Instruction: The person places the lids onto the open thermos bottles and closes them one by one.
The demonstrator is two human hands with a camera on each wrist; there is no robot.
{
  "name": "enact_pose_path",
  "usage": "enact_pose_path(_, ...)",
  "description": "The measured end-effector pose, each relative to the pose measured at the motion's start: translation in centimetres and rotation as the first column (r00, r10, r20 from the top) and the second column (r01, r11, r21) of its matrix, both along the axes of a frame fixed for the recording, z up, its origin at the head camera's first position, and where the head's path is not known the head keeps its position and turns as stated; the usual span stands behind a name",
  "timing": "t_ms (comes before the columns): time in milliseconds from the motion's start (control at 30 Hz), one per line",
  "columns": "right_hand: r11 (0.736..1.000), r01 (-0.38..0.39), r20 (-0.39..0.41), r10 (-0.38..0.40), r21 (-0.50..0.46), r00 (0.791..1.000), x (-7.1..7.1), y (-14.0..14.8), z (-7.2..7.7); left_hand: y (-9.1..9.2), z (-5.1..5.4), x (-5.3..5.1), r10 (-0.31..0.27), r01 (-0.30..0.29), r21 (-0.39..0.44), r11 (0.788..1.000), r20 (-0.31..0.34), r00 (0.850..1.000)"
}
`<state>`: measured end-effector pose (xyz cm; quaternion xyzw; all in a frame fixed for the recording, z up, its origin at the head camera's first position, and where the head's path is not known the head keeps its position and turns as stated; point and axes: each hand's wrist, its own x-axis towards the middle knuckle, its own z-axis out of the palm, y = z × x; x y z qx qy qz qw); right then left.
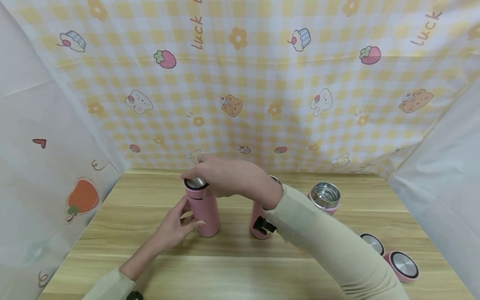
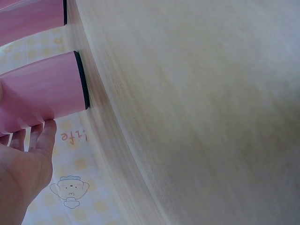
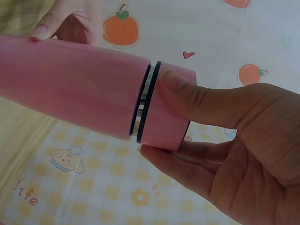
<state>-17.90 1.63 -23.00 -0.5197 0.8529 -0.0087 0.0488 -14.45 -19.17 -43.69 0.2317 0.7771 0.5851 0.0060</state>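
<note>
A pink bottle (image 1: 205,214) stands upright on the left part of the table. My left hand (image 1: 178,225) grips its lower body, fingers round one side and thumb on the other; the left wrist view shows the fingers (image 2: 44,136) against the bottle (image 2: 47,91). From above, my right hand (image 1: 234,177) holds the pink cap (image 1: 195,183). In the right wrist view my thumb and fingers pinch the cap (image 3: 168,110), and a narrow silver band shows between it and the bottle body (image 3: 79,84). The cap's underside is hidden.
A second pink bottle (image 1: 258,225) stands partly behind my right wrist. Farther right is an uncapped bottle (image 1: 325,195) with a steel mouth. Two loose caps, one pink-sided (image 1: 404,265) and one partly hidden by my sleeve (image 1: 373,243), lie at the table's right. A patterned cloth (image 1: 262,83) hangs behind.
</note>
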Motion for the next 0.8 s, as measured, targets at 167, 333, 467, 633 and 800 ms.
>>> enact_pose_path(167, 0.999, 0.045, 0.030, -0.045, -0.003, 0.999, 0.1, 0.0, -0.3, 0.0, -0.1, 0.0, 0.000, 0.000, -0.001, 1.000, 0.002, 1.000)
enact_pose_path(333, 0.998, 0.057, 0.066, -0.055, -0.029, 0.996, 0.2, 0.3, -0.4, 0.0, -0.1, -0.1, 0.000, 0.000, -0.001, 1.000, 0.012, 1.000)
enact_pose_path(467, 0.997, 0.062, 0.101, -0.057, -0.054, 0.993, 0.1, 0.6, -0.5, 0.0, 0.1, -0.1, -0.003, 0.003, 0.000, 1.000, 0.027, 1.000)
enact_pose_path(633, 0.997, 0.033, 0.137, -0.022, -0.077, 0.990, -0.1, 1.1, -0.5, 0.1, 0.2, 0.0, 0.001, -0.001, -0.007, 1.000, 0.035, 0.999)
enact_pose_path(800, 0.992, -0.042, 0.196, 0.064, -0.115, 0.979, -0.6, 1.3, -0.6, 0.0, 0.1, 0.0, -0.008, 0.008, -0.004, 1.000, 0.033, 0.999)
